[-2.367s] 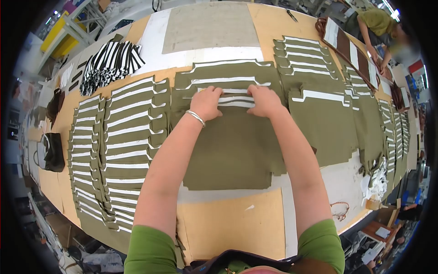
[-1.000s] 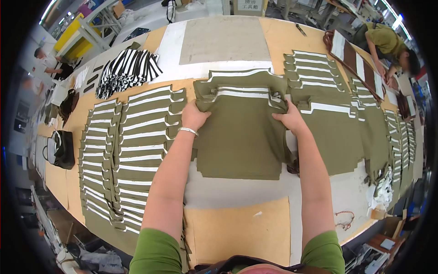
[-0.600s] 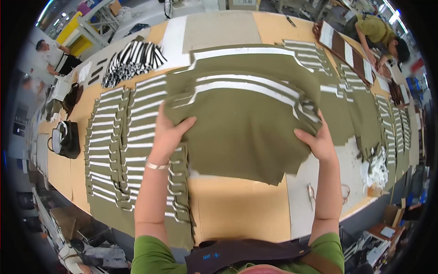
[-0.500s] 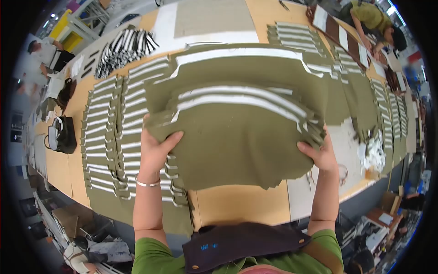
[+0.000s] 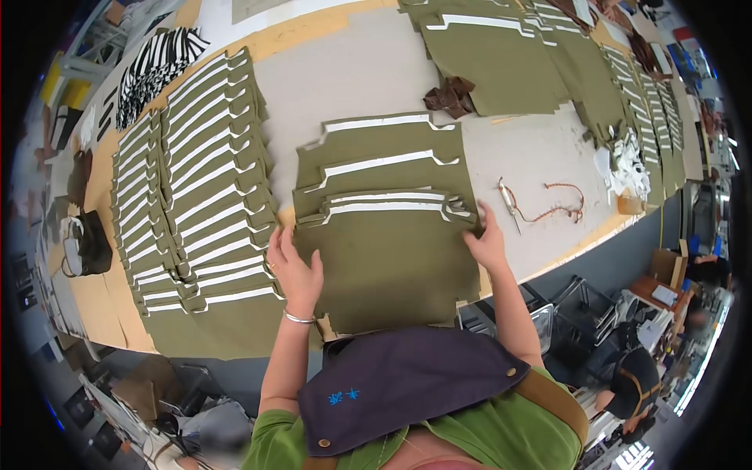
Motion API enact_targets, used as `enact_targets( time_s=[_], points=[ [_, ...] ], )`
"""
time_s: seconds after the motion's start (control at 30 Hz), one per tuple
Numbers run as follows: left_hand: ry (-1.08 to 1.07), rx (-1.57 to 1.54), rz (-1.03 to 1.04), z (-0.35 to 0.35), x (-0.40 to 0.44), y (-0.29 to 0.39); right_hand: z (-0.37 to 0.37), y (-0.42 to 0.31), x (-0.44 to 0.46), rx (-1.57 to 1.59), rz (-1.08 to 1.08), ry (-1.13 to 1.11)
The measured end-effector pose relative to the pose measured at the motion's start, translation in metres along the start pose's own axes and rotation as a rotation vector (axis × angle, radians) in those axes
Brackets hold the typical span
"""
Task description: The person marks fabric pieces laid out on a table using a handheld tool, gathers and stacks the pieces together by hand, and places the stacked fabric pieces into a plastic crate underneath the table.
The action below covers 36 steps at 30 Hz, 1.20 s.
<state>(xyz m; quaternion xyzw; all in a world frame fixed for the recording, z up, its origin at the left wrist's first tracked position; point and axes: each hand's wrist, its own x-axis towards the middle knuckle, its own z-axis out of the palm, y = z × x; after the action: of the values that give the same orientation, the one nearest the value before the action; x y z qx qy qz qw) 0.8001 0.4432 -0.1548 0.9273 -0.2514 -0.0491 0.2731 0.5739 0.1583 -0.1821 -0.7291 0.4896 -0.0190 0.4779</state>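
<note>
- At the worktop's (image 5: 345, 66) near side, just beyond the dark apron (image 5: 407, 384), lies a stack of olive panels (image 5: 388, 262) with white strips, staggered at its far end.
- Left hand (image 5: 298, 274), wearing a bangle (image 5: 298, 318): beside the stack's left edge, fingers spread, thumb well apart from them.
- Right hand (image 5: 489, 244): at the stack's right edge, thumb and fingers parted; whether it touches, I cannot tell.
- Left of the stack: 2 rows of overlapping striped panels (image 5: 205, 205).
- Right: a pointed tool (image 5: 508, 199) near a reddish cord (image 5: 580, 205).
- Farther off: a crumpled brown piece (image 5: 450, 98).
</note>
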Motion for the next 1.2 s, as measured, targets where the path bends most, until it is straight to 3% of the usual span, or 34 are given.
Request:
enact_targets(
  time_s=[0.03,0.1,0.2,0.33,0.43,0.73,0.9,1.0,1.2],
  points=[
    [0.08,0.15,0.142,0.001,0.006,0.012,0.001,0.0,0.007,-0.126,-0.196,0.184],
    [-0.014,0.047,0.267,0.011,0.025,0.038,0.007,-0.001,0.025,-0.387,-0.58,0.548],
    [-0.159,-0.091,0.411,0.05,0.054,0.083,0.025,-0.038,0.047,-0.128,-0.466,0.258],
    [-0.231,-0.082,0.637,0.129,0.083,0.12,0.056,-0.04,0.088,-0.273,-0.532,0.358],
    [-0.272,-0.001,0.611,0.156,0.094,0.134,0.059,-0.036,0.095,-0.327,-0.502,0.329],
    [-0.293,0.237,0.678,0.164,0.1,0.138,0.051,-0.028,0.098,-0.45,-0.621,0.249],
    [-0.279,0.201,0.703,0.16,0.102,0.136,0.041,-0.022,0.094,-0.301,-0.665,0.202],
    [-0.284,0.175,0.703,0.16,0.105,0.135,0.04,-0.039,0.09,-0.196,-0.471,0.202],
    [-0.341,0.102,0.681,0.15,0.11,0.142,0.03,-0.031,0.102,-0.334,-0.628,0.078]
  ],
)
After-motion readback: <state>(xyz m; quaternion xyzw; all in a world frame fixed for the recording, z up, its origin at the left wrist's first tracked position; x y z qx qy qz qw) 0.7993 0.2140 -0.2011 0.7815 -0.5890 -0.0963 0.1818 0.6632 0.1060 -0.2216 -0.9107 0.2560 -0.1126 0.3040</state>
